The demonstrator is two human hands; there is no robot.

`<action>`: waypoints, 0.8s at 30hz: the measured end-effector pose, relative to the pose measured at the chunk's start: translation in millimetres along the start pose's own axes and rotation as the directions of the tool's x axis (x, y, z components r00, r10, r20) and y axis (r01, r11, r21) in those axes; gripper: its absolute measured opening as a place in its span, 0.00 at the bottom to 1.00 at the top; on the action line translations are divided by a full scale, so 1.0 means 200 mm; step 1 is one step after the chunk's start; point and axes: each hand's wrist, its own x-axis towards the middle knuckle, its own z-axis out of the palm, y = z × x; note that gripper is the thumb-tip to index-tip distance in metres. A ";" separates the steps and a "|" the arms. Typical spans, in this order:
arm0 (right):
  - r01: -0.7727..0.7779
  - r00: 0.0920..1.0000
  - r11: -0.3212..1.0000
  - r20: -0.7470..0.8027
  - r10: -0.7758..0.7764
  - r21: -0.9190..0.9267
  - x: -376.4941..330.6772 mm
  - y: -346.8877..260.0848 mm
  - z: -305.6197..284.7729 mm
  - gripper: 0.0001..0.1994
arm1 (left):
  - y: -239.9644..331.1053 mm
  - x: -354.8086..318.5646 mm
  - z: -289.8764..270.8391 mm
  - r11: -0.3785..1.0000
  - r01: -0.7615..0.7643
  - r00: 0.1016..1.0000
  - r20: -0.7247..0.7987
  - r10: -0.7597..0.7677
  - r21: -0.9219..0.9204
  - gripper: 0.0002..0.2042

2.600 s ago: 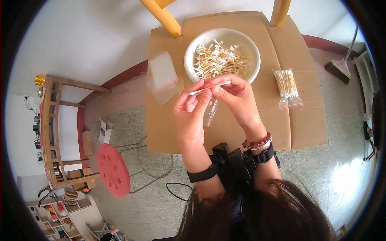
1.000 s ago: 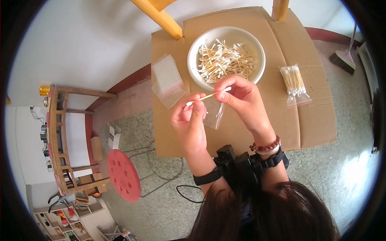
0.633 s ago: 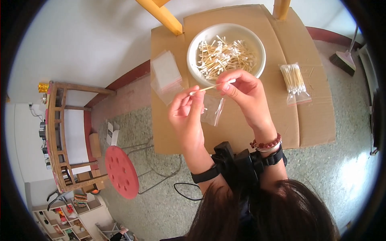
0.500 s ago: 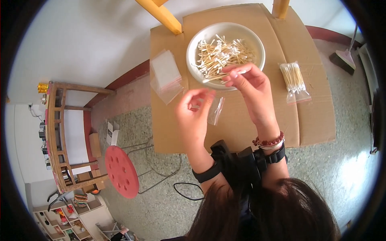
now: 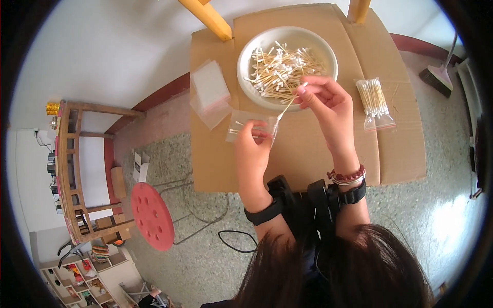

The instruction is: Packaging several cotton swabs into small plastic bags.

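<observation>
A cotton swab (image 5: 285, 109) is pinched by its far tip in my right hand (image 5: 328, 102), just off the near rim of a white bowl (image 5: 244, 84). It slants down toward the mouth of a small clear zip bag (image 5: 238, 119) lying on the cardboard. My left hand (image 5: 252, 146) has its fingers curled on that bag, and a few white swab tips show inside it. Many loose wooden-stick cotton swabs (image 5: 282, 72) are heaped in the bowl.
Left of the bowl lies a stack of clear zip bags (image 5: 210, 90). To the right is a bag filled with cotton swabs (image 5: 373, 100). The cardboard sheet (image 5: 328, 154) carries all this. A red stool (image 5: 152, 215) stands at the left, a broom (image 5: 436, 79) at far right.
My left hand has moved down slightly and its fingers now curl over the zip bag, leaving more of the bag visible. My right hand has shifted slightly right, and its swab now points to the bag.
</observation>
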 end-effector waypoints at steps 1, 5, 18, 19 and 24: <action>-0.018 1.000 0.996 0.016 0.019 -0.083 0.00 0.01 0.00 0.09 | 0.01 0.00 -0.01 1.000 0.004 1.000 -0.003 -0.004 0.000 0.12; -0.039 0.996 0.966 0.072 0.060 -0.256 -0.01 0.05 -0.01 0.06 | 0.06 -0.02 -0.04 0.999 0.000 0.995 -0.101 -0.006 -0.055 0.13; 0.115 0.976 0.822 0.219 0.011 -0.557 -0.05 0.08 0.04 0.04 | 0.13 -0.04 -0.06 0.968 -0.017 0.999 -0.037 0.008 -0.249 0.15; 0.148 0.963 0.774 0.267 0.028 -0.616 -0.06 0.07 0.04 0.04 | 0.13 -0.04 -0.06 0.968 -0.015 0.999 -0.039 0.005 -0.249 0.15; 0.158 0.938 0.701 0.328 0.114 -0.695 -0.08 0.11 0.05 0.04 | 0.12 -0.04 -0.07 0.964 0.011 1.000 0.016 -0.007 -0.265 0.17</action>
